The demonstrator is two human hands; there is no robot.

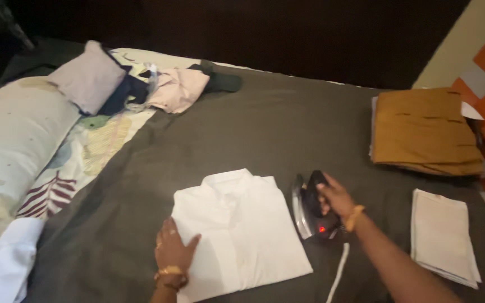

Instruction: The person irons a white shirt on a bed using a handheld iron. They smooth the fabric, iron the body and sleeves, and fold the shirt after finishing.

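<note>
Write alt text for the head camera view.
A person's left hand presses flat on a folded white shirt on a dark grey bedcover, while the right hand grips a black iron standing beside it. Folded clothes lie to the right.

One white folded shirt (237,230), one iron (312,207), two folded stacks (425,132), two pillows (15,140).

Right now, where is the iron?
In the head view, the iron stands on the grey blanket, right of the folded white shirt, gripped by the right hand.

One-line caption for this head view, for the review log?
Left hand flat on a folded white shirt; right hand grips an upended iron on a grey bedspread.
</note>
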